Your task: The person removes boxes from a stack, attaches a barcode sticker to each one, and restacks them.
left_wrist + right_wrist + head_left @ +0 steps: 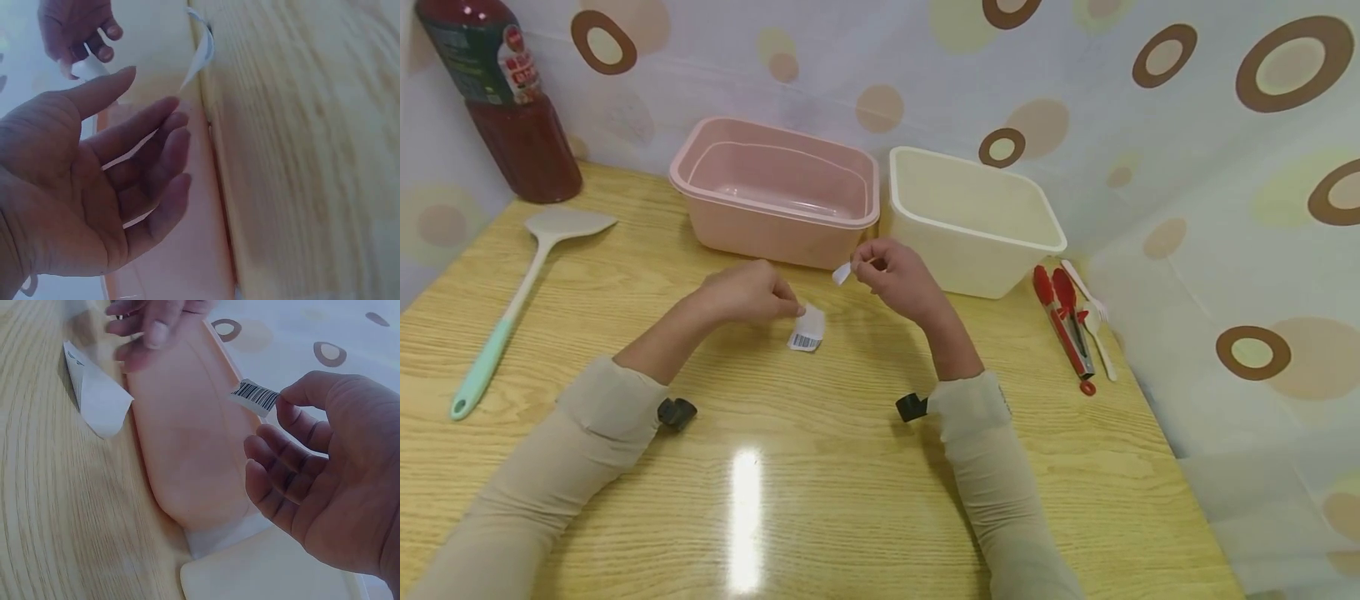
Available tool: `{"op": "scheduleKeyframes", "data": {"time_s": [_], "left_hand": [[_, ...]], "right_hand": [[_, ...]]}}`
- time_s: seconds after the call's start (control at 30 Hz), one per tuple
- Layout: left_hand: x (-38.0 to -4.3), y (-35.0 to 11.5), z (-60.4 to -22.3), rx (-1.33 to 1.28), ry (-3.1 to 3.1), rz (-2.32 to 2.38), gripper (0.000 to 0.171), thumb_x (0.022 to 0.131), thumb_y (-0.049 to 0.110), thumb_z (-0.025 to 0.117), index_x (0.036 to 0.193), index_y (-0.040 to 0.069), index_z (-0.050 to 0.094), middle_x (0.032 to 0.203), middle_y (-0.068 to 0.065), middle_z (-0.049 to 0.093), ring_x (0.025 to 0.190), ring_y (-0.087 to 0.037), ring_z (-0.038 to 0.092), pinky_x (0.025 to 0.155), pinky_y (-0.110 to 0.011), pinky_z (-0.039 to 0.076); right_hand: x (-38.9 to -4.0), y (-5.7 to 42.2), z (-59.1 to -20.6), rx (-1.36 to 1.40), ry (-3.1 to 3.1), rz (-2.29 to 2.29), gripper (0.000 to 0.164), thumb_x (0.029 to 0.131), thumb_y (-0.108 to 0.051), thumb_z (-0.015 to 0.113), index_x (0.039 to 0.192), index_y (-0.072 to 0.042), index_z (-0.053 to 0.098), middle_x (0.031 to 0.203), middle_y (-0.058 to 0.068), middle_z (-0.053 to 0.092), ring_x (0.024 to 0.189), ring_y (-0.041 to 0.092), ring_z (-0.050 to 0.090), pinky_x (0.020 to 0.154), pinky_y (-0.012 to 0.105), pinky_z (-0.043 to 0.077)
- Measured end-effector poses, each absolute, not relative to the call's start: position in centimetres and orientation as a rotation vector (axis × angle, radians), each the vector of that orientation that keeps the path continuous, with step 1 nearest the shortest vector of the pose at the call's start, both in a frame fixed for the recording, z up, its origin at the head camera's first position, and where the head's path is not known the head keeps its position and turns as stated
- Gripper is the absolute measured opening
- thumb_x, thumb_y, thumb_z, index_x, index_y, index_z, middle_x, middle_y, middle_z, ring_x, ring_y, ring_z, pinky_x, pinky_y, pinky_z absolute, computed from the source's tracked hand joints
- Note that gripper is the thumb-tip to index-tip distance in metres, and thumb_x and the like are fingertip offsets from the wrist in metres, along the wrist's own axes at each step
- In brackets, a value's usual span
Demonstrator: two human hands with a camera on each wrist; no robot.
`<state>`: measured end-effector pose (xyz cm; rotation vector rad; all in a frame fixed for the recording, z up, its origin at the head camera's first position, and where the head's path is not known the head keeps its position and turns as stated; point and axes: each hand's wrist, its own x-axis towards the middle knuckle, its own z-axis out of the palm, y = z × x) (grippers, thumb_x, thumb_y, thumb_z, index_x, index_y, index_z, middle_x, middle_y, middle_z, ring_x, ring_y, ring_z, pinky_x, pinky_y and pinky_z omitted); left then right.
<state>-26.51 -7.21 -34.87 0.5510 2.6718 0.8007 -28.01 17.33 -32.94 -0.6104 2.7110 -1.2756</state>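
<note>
Between thumb and forefinger my right hand (898, 275) pinches a small white barcode label (255, 397), held up in front of the pink bin (775, 229). A larger curled white paper piece (807, 327), printed with a barcode, rests on the table, one edge lifting. My left hand (748, 293) is just beside that paper. In the left wrist view its thumb and forefinger are spread apart, the fingers loosely bent with nothing between them. The forefinger's tip is very near the paper's corner.
A cream bin (977, 221) stands right of the pink one. Red-handled tongs (1063, 325), a white spoon (1097, 333) and a fork (1078, 283) lie at the right. A mint-handled turner (512, 308) and a bottle of dark red liquid (523, 125) are at the left.
</note>
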Motion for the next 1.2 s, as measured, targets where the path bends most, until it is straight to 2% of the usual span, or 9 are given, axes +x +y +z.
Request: {"op": "scheduleKeyframes", "data": {"time_s": [0.13,0.27,0.4,0.57,0.77,1.03,1.2], "left_hand": [[-26.0,-6.7,-33.9,0.508,2.731,1.014,0.028,0.097,0.036,0.066,0.112,0.017,0.079,0.111,-0.003,0.077,0.097,-0.021,0.068,0.079,-0.037,0.05],[-25.7,-6.3,-33.3,0.465,2.674,1.206,0.031,0.099,0.037,0.064,0.117,0.015,0.077,0.116,-0.006,0.076,0.094,-0.026,0.071,0.075,-0.035,0.052],[-25.6,-6.1,-33.1,0.43,2.637,1.3,0.033,0.1,0.036,0.062,0.121,0.015,0.075,0.122,-0.007,0.074,0.095,-0.029,0.072,0.076,-0.035,0.052],[-25.5,-6.1,-33.0,0.403,2.594,1.406,0.036,0.1,0.036,0.063,0.124,0.012,0.073,0.123,-0.009,0.073,0.097,-0.033,0.072,0.08,-0.037,0.052],[-25.4,-6.1,-32.8,0.405,2.579,1.47,0.036,0.102,0.035,0.061,0.125,0.01,0.073,0.12,-0.013,0.073,0.09,-0.028,0.072,0.073,-0.029,0.053],[-25.5,-6.2,-32.8,0.359,2.545,1.557,0.037,0.101,0.036,0.061,0.122,0.008,0.074,0.119,-0.014,0.073,0.089,-0.027,0.071,0.074,-0.03,0.054],[-25.7,-6.4,-33.0,0.307,2.536,1.616,0.036,0.101,0.038,0.061,0.12,0.01,0.074,0.117,-0.011,0.074,0.089,-0.025,0.069,0.076,-0.032,0.054]], "right_hand": [[-27.9,16.9,-32.9,-0.668,2.816,-1.189,0.015,0.1,-0.021,0.062,0.1,-0.007,0.068,0.109,0.006,0.063,0.096,0.022,0.063,0.079,0.032,0.053],[-27.6,16.2,-33.0,-0.758,2.914,-1.137,0.015,0.099,-0.021,0.065,0.099,-0.008,0.071,0.106,0.006,0.064,0.096,0.02,0.065,0.083,0.034,0.056],[-27.0,15.6,-32.9,-0.837,3.005,-1.097,0.012,0.098,-0.018,0.067,0.099,-0.007,0.072,0.104,0.007,0.064,0.09,0.019,0.066,0.08,0.032,0.056],[-26.3,14.8,-33.0,-0.91,3.18,-0.879,0.014,0.097,-0.021,0.069,0.101,-0.009,0.074,0.108,0.005,0.066,0.091,0.019,0.069,0.078,0.033,0.056],[-25.8,14.1,-33.1,-1.022,3.289,-0.689,0.013,0.096,-0.022,0.07,0.101,-0.011,0.075,0.109,0.003,0.067,0.093,0.017,0.071,0.078,0.031,0.057],[-25.9,14.1,-33.3,-1.131,3.304,-0.715,0.019,0.097,-0.026,0.071,0.106,-0.011,0.078,0.108,0.003,0.069,0.086,0.015,0.066,0.074,0.03,0.054],[-26.0,14.1,-33.4,-1.189,3.294,-0.764,0.021,0.095,-0.025,0.072,0.111,-0.013,0.079,0.11,0.004,0.069,0.088,0.017,0.064,0.075,0.031,0.052]]}}
